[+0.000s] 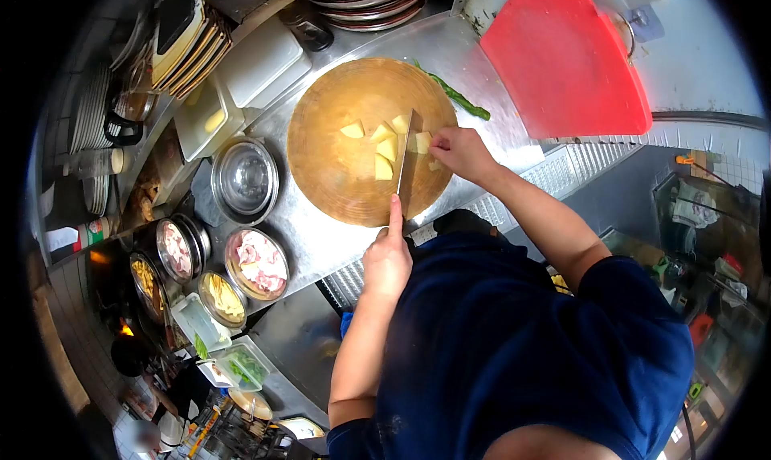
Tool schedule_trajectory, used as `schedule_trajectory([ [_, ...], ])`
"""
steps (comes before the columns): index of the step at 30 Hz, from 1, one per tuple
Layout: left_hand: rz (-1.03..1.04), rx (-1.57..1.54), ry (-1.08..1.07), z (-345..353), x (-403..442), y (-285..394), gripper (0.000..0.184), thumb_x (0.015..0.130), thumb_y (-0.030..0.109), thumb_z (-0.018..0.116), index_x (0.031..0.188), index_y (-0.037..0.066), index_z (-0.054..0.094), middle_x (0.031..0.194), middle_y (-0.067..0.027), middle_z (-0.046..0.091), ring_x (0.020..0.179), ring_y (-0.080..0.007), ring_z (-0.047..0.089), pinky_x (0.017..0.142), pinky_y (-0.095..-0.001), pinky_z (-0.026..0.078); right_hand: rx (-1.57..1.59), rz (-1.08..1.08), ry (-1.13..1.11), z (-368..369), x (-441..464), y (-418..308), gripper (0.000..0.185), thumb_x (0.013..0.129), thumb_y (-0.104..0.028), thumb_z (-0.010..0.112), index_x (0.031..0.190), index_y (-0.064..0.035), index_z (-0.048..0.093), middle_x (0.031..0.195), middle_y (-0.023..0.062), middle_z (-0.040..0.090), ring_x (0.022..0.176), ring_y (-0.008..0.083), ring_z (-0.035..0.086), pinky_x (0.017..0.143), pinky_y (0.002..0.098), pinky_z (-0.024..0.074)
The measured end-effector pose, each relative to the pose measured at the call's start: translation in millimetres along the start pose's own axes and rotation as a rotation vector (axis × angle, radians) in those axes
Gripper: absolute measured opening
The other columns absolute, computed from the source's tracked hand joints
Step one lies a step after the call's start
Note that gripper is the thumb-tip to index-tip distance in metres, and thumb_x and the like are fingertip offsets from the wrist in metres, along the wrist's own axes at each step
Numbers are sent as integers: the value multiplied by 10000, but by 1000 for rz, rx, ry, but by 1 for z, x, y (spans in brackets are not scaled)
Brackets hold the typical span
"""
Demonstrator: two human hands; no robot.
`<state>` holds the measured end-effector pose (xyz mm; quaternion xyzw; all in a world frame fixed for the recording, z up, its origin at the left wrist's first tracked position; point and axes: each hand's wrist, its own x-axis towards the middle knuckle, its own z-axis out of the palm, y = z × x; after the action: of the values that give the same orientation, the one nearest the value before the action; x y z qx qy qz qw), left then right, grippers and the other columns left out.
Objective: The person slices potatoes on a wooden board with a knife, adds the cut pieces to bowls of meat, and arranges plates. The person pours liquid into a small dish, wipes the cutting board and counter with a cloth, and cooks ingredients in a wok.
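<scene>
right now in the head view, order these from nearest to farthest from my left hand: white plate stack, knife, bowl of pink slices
1. Knife, in the left hand
2. Bowl of pink slices, to its left
3. White plate stack, far left

left hand (387, 259), centre: closed over handle of knife (406, 151), hiding it; right hand (459, 152), right of centre: fingertip contact with pale piece (420, 143) unclear | red board (566, 67), upper right: cut by top edge | person (171, 429), lower left: head blurred | shelf goods (727, 269), far right: too small to name
</scene>
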<state>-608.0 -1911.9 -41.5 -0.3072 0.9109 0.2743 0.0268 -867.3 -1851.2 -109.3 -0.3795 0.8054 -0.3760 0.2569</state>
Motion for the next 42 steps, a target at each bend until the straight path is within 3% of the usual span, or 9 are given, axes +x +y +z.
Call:
schedule_trajectory([
  [8, -4, -14, 104, -19, -22, -9, 834, 841, -16, 613, 1596, 185, 323, 759, -165, 632, 638, -357, 660, 622, -474, 569, -13, -28, 32, 4, -1, -11, 161, 816, -171, 724, 860, -17, 707, 804, 168, 712, 761, 337, 707, 708, 406, 561],
  [11, -23, 135, -75, -29, -22, -5, 745, 904, 10, 597, 1586, 136, 323, 822, -203, 667, 698, -382, 677, 648, -491, 554, 76, 62, -23, 5, 4, -4, 192, 810, -175, 735, 903, -12, 692, 829, 154, 710, 820, 335, 707, 728, 404, 557],
  [14, 17, 125, 53, -23, -27, -7, 799, 851, -25, 609, 1582, 176, 355, 766, -163, 630, 639, -351, 658, 601, -471, 560, -121, -20, -57, -1, 3, -16, 377, 820, -154, 783, 1145, -22, 645, 1009, 154, 693, 808, 272, 724, 706, 351, 573],
  [18, -19, -90, 251, -23, -47, -18, 747, 903, 6, 609, 1584, 158, 342, 804, -180, 652, 657, -367, 658, 620, -471, 555, -209, -143, -46, -7, 7, -31, 651, 795, -190, 814, 1365, -61, 526, 1310, 154, 556, 1041, 325, 668, 855, 397, 556],
  [21, -361, -479, 171, -34, -71, -30, 729, 962, 11, 593, 1606, 132, 273, 778, -170, 684, 677, -295, 691, 649, -413, 549, -238, -225, -227, -11, 30, -36, 740, 782, -199, 822, 1430, -93, 481, 1402, 139, 485, 1163, 354, 611, 955, 417, 521],
  [23, -555, -729, 93, -28, -84, -51, 772, 987, -1, 563, 1635, 154, 173, 641, -37, 599, 506, -111, 560, 491, -295, 491, -228, -281, -393, -10, 45, -34, 756, 772, -194, 816, 1442, -107, 476, 1424, 139, 480, 1195, 374, 598, 994, 421, 504],
  [29, -568, -1104, 53, 21, -81, -72, 838, 1013, 31, 562, 1645, 186, 35, 605, -1, 521, 456, -85, 469, 426, -253, 450, -216, -242, -340, 11, 27, -40, 732, 756, -257, 855, 1397, -108, 531, 1312, 150, 528, 1170, 368, 593, 998, 423, 493],
  [38, -487, -1118, -21, 30, -46, -66, 804, 999, 6, 553, 1645, 207, 120, 619, -2, 530, 479, -90, 486, 453, -264, 462, -353, -65, -200, 42, 4, -77, 838, 748, -436, 862, 1441, -146, 490, 1233, 195, 560, 1123, 406, 608, 950, 450, 513],
  [42, -442, -1198, -65, 35, -49, -77, 804, 991, -18, 544, 1644, 184, 120, 707, -34, 580, 481, -92, 487, 435, -259, 453, -328, -30, -217, 54, 3, -81, 817, 757, -416, 857, 1436, -143, 493, 1271, 207, 563, 1133, 408, 608, 964, 452, 507],
])
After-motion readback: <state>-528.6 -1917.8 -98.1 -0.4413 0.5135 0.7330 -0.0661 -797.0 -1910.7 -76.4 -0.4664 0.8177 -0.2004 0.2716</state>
